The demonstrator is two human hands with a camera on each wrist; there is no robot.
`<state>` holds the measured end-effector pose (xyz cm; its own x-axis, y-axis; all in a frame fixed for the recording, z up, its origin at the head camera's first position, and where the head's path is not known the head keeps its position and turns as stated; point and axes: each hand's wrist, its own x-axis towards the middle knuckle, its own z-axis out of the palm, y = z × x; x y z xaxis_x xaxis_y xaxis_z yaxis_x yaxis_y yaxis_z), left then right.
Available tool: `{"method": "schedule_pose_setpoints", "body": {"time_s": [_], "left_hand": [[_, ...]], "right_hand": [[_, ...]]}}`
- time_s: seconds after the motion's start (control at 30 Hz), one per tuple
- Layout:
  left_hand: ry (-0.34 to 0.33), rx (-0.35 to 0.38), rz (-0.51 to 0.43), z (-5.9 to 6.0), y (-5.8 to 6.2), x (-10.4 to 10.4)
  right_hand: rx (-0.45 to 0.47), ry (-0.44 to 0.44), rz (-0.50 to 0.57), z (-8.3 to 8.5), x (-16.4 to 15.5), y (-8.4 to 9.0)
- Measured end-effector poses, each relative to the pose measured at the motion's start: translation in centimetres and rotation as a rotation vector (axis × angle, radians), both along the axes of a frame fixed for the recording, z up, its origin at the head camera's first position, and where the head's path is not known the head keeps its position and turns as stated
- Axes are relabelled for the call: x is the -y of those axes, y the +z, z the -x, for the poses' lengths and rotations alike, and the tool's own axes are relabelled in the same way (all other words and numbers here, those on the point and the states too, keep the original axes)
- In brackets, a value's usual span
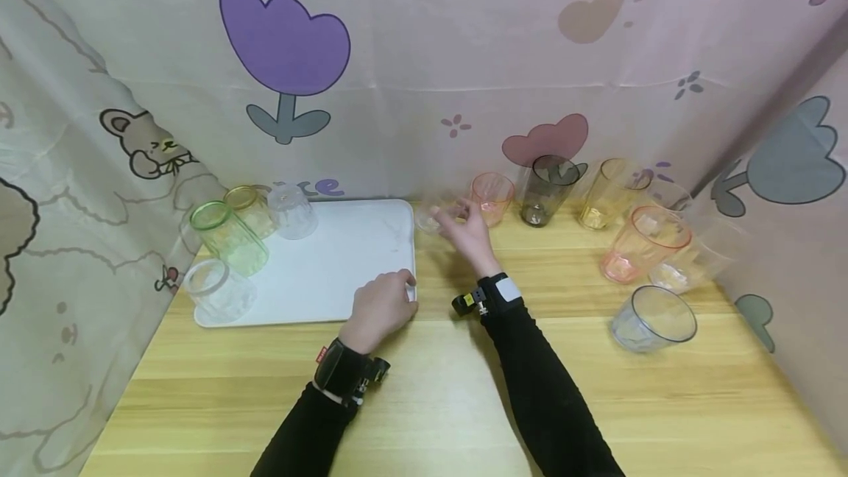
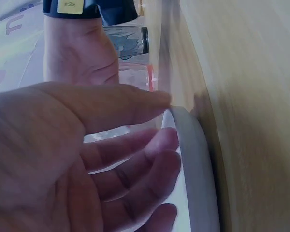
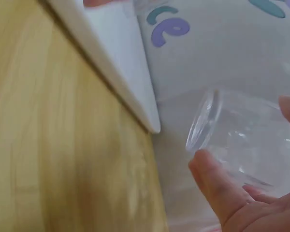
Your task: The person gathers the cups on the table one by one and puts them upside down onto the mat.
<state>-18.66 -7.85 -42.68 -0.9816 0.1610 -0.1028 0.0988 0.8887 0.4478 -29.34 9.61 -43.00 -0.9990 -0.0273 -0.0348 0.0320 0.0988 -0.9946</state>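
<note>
My right hand (image 1: 469, 234) holds a clear drinking glass (image 3: 246, 140) just past the tray's right edge, close over the table by the back curtain. In the right wrist view its fingers and thumb are round the glass. My left hand (image 1: 383, 308) grips the white tray (image 1: 338, 263) at its front right corner. In the left wrist view the thumb lies on the tray's rim and the fingers curl against its inner side. On the tray's left half stand a green glass (image 1: 228, 238), a yellow glass (image 1: 252, 212) and two clear glasses, one at the back (image 1: 291, 212) and one in front (image 1: 218, 291).
Right of my right hand stand an orange-rimmed glass (image 1: 492, 199), a dark grey glass (image 1: 548, 190) and a yellow glass (image 1: 609, 193). Farther right are a pink-orange glass (image 1: 644, 245), clear glasses and a blue-grey glass (image 1: 652, 321). A printed curtain (image 1: 411, 35) hangs behind the table.
</note>
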Motion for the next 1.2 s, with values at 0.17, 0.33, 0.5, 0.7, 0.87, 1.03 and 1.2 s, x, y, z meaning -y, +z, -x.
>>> {"method": "schedule_pose_setpoints", "body": {"time_s": [0.17, 0.33, 0.5, 0.7, 0.87, 1.03, 1.2], "left_hand": [[0.061, -0.117, -0.091, 0.1, 0.2, 0.1], [0.153, -0.334, -0.189, 0.4, 0.4, 0.4], [0.194, -0.511, -0.297, 0.6, 0.5, 0.5], [0.193, -0.649, -0.374, 0.7, 0.5, 0.6], [0.165, -0.725, -0.396, 0.8, 0.7, 0.6], [0.081, -0.813, -0.396, 1.0, 0.6, 0.5], [0.026, -0.881, -0.388, 1.1, 0.4, 0.5]], "right_hand": [[0.011, 0.026, 0.181, -0.5, 0.5, 0.8], [-0.019, 0.086, 0.259, -1.0, 0.9, 1.5], [-0.015, 0.149, 0.272, -1.6, 1.3, 2.0], [0.007, 0.222, 0.278, -2.1, 2.0, 1.9], [0.034, 0.264, 0.260, -2.5, 2.4, 1.9], [0.078, 0.291, 0.234, -3.0, 2.6, 1.7], [0.090, 0.303, 0.244, -3.3, 2.6, 1.4]]}}
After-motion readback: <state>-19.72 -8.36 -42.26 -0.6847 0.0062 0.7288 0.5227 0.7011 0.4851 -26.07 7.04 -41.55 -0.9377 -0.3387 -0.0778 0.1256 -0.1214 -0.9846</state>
